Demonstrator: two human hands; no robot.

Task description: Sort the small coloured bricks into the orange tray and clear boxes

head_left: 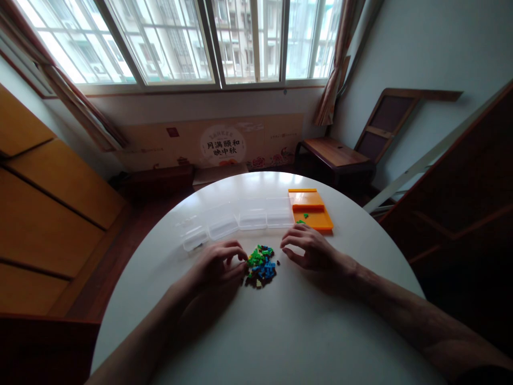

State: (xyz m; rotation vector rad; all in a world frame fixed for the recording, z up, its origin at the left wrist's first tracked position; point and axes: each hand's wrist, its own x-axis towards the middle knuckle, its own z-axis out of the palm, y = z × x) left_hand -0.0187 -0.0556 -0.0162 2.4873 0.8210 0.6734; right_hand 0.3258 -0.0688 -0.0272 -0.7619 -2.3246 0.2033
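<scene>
A small heap of tiny building blocks [262, 267], green, blue, dark and pale yellow, lies on the white table. At the heap's left edge, my left hand [222, 260] has its fingers curled, thumb and index fingertips close together against the green blocks; whatever is between them is too small to make out. My right hand [310, 248] rests to the right of the heap, beside the orange tray's near edge. Its thumb and index finger are bent with a gap between their tips, and no block shows there. A few green blocks [306, 215] lie in the orange tray [315, 224].
A curved row of clear plastic compartments [252, 220] stands behind the heap, its right end against the orange tray. The round white table [256, 331] has its far edge toward the window. A wooden chair [336, 152] stands beyond it at the right.
</scene>
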